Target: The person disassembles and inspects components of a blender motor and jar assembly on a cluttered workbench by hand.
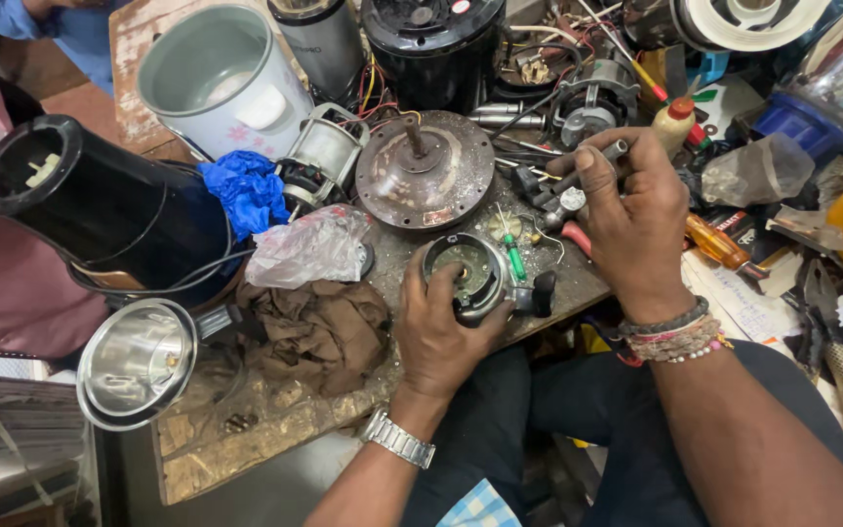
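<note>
Head view: I see the fingers (420, 283) of my left hand (441, 327) closed around a small round motor housing (468, 273), which rests at the front edge of the surface (275, 429). My right hand (631, 220) is curled shut on a thin metal tool (602, 161), just beside the housing. A green screwdriver (513, 259) lies between them. Behind stands a rusty round plate (426, 171), and a brown rag (319, 332) lies to the left.
</note>
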